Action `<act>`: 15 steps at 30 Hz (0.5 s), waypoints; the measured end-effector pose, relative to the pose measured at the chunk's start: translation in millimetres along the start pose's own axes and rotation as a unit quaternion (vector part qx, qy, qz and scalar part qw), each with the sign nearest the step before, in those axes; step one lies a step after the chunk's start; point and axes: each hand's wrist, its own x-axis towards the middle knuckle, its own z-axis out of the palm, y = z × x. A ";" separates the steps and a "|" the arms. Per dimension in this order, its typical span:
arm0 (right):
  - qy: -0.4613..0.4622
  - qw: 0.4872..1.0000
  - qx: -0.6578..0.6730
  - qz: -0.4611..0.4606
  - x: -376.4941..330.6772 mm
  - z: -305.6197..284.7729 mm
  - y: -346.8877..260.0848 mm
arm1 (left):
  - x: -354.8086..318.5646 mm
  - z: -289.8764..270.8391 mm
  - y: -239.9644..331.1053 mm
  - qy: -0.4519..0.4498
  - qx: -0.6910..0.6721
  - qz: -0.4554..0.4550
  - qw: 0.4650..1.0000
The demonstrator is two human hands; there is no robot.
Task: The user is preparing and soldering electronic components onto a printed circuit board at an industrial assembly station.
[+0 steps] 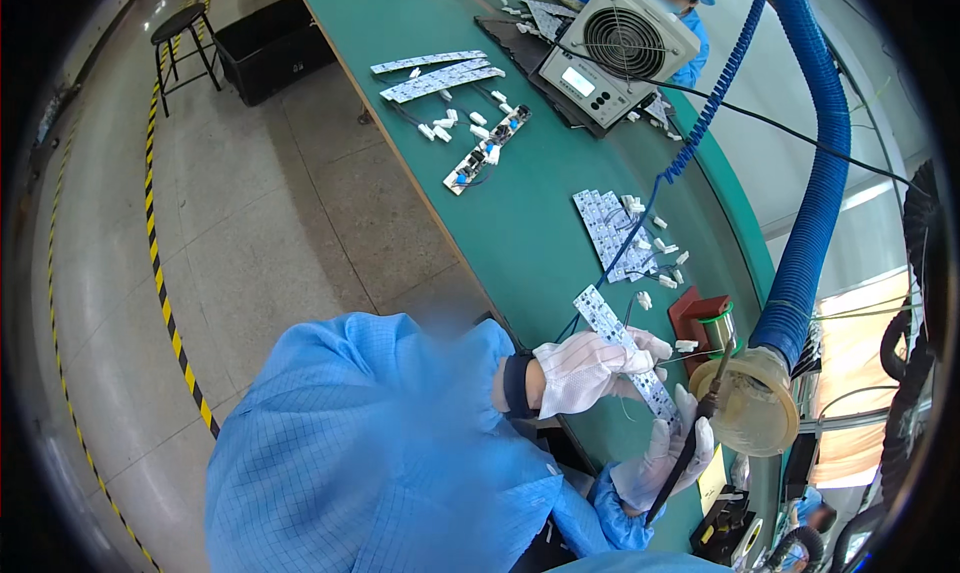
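My left hand [598, 371], in a white glove with a dark strap at the wrist, is closed on a narrow white circuit board strip [603, 316]. A thin wire runs from near its fingers toward a solder spool [717, 331] on a red-brown stand. In my right hand [655, 465], also gloved, is a soldering iron [683, 465] with a dark handle. Its tip points up past the spool, apart from the strip. The right fingertips lie close to the strip's lower end; whether they touch it I cannot tell.
Beyond the strip lie several similar boards [610, 235] with white connectors. Farther off are more strips [440, 80] and a board with components [487, 151]. A fan unit [620, 48] stands at the back. A blue duct hose [815, 203] ends in a round hood [750, 408] beside my right hand.
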 end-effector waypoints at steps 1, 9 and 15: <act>-0.002 1.000 0.001 -0.001 0.4 -0.6 -0.9 | -0.3 -0.2 0.6 0.000 -0.001 0.002 1.000; 0.007 1.000 0.004 0.017 -5.8 3.7 -4.7 | 6.2 -34.8 3.1 -0.132 0.524 0.247 0.804; 0.067 0.997 0.019 0.035 -5.0 1.7 -2.1 | -1.2 1.7 23.1 0.030 0.256 -0.084 0.963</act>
